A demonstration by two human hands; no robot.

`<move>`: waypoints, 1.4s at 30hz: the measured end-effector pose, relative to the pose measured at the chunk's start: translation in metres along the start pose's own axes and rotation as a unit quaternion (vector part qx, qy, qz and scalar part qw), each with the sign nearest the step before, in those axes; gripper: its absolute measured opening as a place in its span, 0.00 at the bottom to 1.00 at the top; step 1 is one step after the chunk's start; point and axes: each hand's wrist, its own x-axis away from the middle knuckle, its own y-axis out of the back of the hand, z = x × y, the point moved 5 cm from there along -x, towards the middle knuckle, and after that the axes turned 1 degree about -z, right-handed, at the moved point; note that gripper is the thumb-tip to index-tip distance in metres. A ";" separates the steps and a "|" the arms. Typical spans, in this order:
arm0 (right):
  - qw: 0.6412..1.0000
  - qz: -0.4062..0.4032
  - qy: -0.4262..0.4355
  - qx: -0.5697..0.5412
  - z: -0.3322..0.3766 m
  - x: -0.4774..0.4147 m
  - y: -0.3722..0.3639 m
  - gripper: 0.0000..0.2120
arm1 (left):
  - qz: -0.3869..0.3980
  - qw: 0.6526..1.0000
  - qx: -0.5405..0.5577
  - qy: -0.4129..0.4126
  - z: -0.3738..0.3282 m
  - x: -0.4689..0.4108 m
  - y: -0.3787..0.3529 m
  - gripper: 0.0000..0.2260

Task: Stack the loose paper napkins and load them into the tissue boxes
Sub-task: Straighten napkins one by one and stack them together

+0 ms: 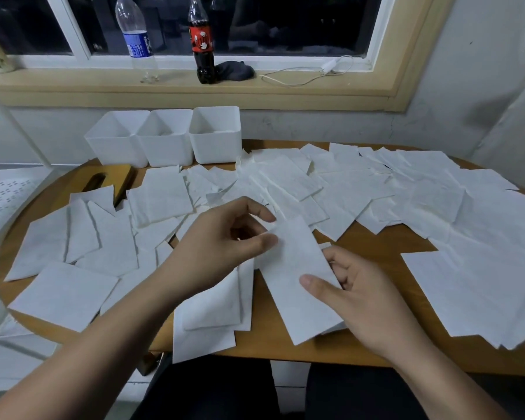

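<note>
Fingers (262, 241) of left hand (222, 247) and right hand (367, 298) pinch one folded napkin (294, 268) mid-frame, above loose napkins (437, 201) strewn across the worktop (376, 242).

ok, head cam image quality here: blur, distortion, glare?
Head view: heavy wide-angle bend, the sill and table edge curve; slight motion blur where the left hand pinches the napkin, which the right hand also holds; window black, even indoor light, soft shadows; no glare, far napkins wash out.
</note>
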 end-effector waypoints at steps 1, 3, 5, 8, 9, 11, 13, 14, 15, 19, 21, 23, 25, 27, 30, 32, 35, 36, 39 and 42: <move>1.000 -0.020 -0.005 0.019 -0.005 0.002 0.006 0.11 | 0.005 1.000 -0.002 0.002 0.003 -0.007 -0.008 0.06; 0.996 -0.063 -0.012 0.066 -0.014 0.007 0.019 0.15 | 0.017 1.000 -0.019 0.010 0.010 -0.023 -0.027 0.04; 0.990 -0.093 -0.028 0.097 -0.023 0.011 0.028 0.18 | 0.035 0.998 -0.045 0.009 0.016 -0.036 -0.046 0.03; 0.979 -0.118 -0.051 0.160 -0.033 0.015 0.035 0.23 | 0.055 0.996 -0.072 0.002 0.023 -0.051 -0.067 0.04; 0.975 -0.122 -0.057 0.178 -0.036 0.015 0.036 0.24 | 0.059 0.995 -0.080 0.002 0.025 -0.055 -0.072 0.04; 0.970 -0.119 -0.069 0.198 -0.040 0.015 0.037 0.26 | 0.066 0.993 -0.093 0.008 0.031 -0.062 -0.080 0.03; 0.968 -0.112 -0.084 0.207 -0.045 0.014 0.038 0.27 | 0.075 0.992 -0.101 0.013 0.036 -0.066 -0.085 0.04; 0.967 -0.112 -0.088 0.211 -0.046 0.014 0.039 0.27 | 0.077 0.991 -0.106 0.011 0.039 -0.067 -0.086 0.04; 0.965 -0.115 -0.088 0.217 -0.047 0.014 0.039 0.28 | 0.077 0.991 -0.112 0.009 0.040 -0.068 -0.088 0.04; 0.944 -0.143 -0.069 0.290 -0.045 0.013 0.039 0.34 | 0.055 0.986 -0.154 -0.021 0.040 -0.066 -0.088 0.07; 0.921 -0.163 -0.042 0.351 -0.038 0.015 0.038 0.34 | 0.038 0.981 -0.183 -0.049 0.037 -0.063 -0.082 0.09; 0.905 -0.175 0.016 0.388 -0.031 0.019 0.034 0.30 | 0.024 0.978 -0.199 -0.061 0.035 -0.055 -0.069 0.11; 0.903 -0.162 0.099 0.385 -0.022 0.024 0.023 0.22 | 0.014 0.978 -0.201 -0.063 0.036 -0.039 -0.053 0.11; 0.896 -0.123 0.173 0.390 -0.013 0.029 0.004 0.15 | 0.005 0.978 -0.200 -0.058 0.038 -0.016 -0.036 0.10; 0.891 -0.025 0.227 0.393 -0.007 0.029 -0.030 0.09 | -0.007 0.975 -0.219 -0.044 0.046 0.022 -0.015 0.09; 0.886 0.023 0.251 0.389 -0.005 0.026 -0.050 0.07 | -0.008 0.971 -0.237 -0.035 0.052 0.046 -0.004 0.10; 0.879 0.060 0.279 0.382 -0.004 0.021 -0.075 0.08 | 0.014 0.966 -0.259 -0.019 0.060 0.075 0.008 0.11; 0.876 0.066 0.283 0.385 -0.006 0.019 -0.081 0.08 | 0.022 0.964 -0.265 -0.016 0.062 0.082 0.011 0.11; 0.868 0.069 0.279 0.405 -0.010 0.010 -0.092 0.08 | 0.035 0.962 -0.271 -0.013 0.064 0.094 0.020 0.10; 0.859 0.069 0.277 0.425 -0.011 0.001 -0.096 0.07 | 0.052 0.952 -0.300 -0.034 0.065 0.096 0.023 0.07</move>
